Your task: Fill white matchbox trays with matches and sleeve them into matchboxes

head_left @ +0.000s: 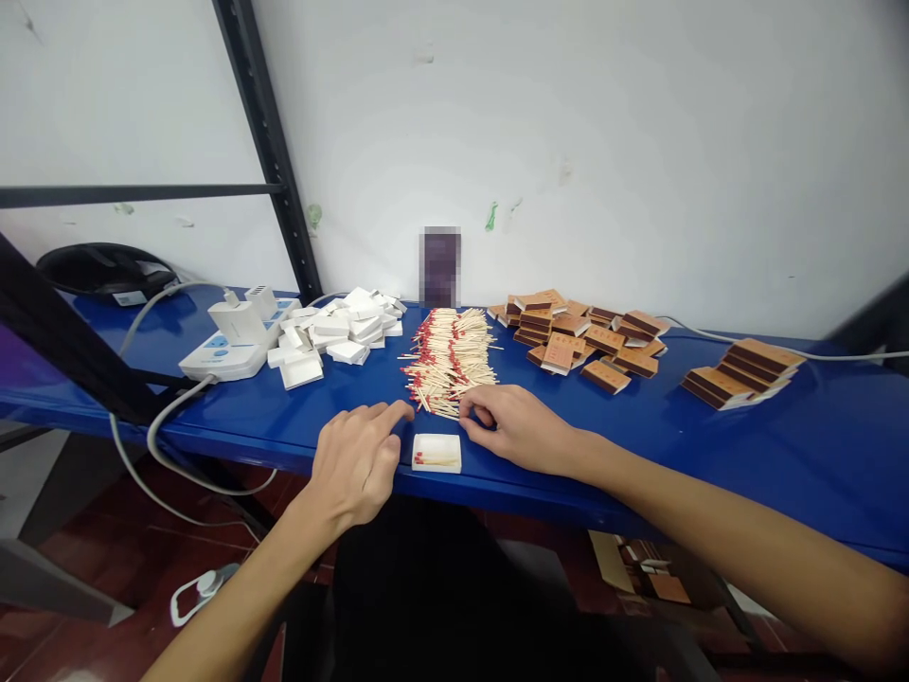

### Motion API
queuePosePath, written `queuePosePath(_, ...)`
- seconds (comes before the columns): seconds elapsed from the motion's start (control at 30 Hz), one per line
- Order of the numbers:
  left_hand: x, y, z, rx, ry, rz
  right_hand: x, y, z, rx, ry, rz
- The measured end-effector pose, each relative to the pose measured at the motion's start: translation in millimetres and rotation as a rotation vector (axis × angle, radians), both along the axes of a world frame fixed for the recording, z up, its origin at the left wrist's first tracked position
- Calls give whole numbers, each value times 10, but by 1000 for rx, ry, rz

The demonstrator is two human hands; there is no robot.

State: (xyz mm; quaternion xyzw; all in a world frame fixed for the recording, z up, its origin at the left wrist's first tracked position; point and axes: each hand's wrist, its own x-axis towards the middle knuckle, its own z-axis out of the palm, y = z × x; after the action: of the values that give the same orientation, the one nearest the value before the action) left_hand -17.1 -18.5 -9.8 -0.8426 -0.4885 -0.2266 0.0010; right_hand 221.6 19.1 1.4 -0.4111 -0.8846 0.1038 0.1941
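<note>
A white matchbox tray with a few red-tipped matches lies near the front edge of the blue table, between my hands. Behind it is a big heap of matches, red heads mostly to the left. My left hand rests left of the tray, index finger reaching toward the heap's front left; it holds nothing I can see. My right hand is at the heap's front right corner, thumb and index finger curled toward each other by the match ends. Whether a match is between them is too small to tell.
White empty trays are piled at the left, beside a power strip with cables. Brown matchbox sleeves lie heaped right of the matches, with stacked boxes farther right. A black shelf post stands at the left.
</note>
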Motion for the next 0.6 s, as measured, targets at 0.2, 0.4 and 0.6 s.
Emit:
queuePosePath(0.2,-15,9,83,-60,48,-14,-1,9,-27,-7,-1,-11)
queuePosePath(0.4,-13,3,108,-91,66,-86,-14,17,-57,-12,-27,-11)
queuePosePath(0.6,-4,-18,90,-50,67,-129,-51,-86,27,-126,181,27)
